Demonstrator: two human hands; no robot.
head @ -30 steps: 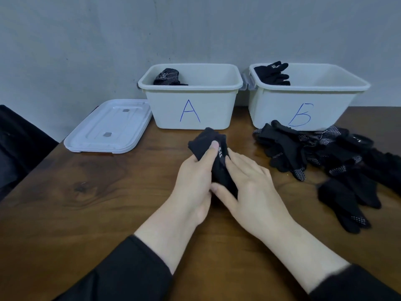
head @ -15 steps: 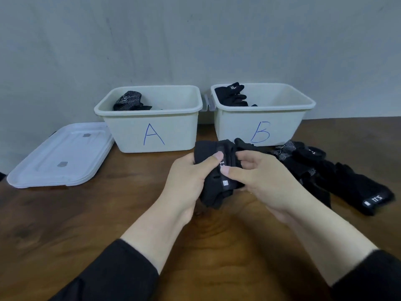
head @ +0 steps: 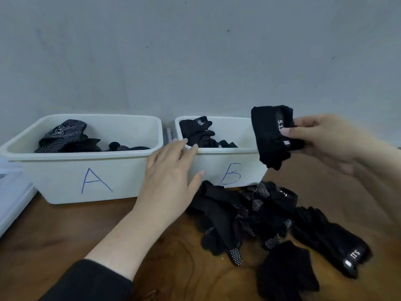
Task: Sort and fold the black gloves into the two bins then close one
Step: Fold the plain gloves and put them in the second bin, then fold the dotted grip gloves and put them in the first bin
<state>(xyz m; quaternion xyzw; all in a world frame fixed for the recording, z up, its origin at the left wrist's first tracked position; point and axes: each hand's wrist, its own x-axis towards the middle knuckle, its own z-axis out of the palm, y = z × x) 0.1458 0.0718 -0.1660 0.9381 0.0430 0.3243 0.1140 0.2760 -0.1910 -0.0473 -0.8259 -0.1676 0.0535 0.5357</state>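
Observation:
Two white bins stand side by side at the wall. Bin A [head: 65, 177] on the left holds dotted black gloves, bin B [head: 230, 153] on the right holds plain black gloves. My right hand [head: 325, 140] pinches a folded black glove [head: 271, 135] with a 5.11 label, held in the air above bin B's right front corner. My left hand [head: 171, 170] is flat with straight fingers, its fingertips touching bin B's front left rim. A pile of loose black gloves [head: 260, 218] lies on the wooden table in front of bin B.
A white lid [head: 10, 192] lies flat at the far left, mostly out of frame. The grey wall runs right behind the bins. Bare wooden table [head: 54, 235] shows in front of bin A.
My right hand has lifted the folded glove up and right, over bin B. My left hand has let go of it and moved to bin B's rim. The view has come closer to the bins.

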